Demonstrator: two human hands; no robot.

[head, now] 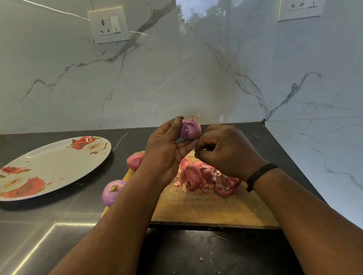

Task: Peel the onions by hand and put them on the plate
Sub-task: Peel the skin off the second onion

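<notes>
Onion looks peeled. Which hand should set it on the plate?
Left. The left hand already grips the peeled onion, and the plate lies on its side of the counter. The right hand is curled beside the onion, farther from the plate.

left hand (166, 148) gripped peeled onion (190, 130) | right hand (225, 150) curled beside it | skins (205, 178) lay on board (206, 206) | plate (44, 173) bare

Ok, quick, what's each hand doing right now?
Left hand: holds the purple onion.
Right hand: fingers curled at the onion's underside; what they pinch cannot be told.
</notes>
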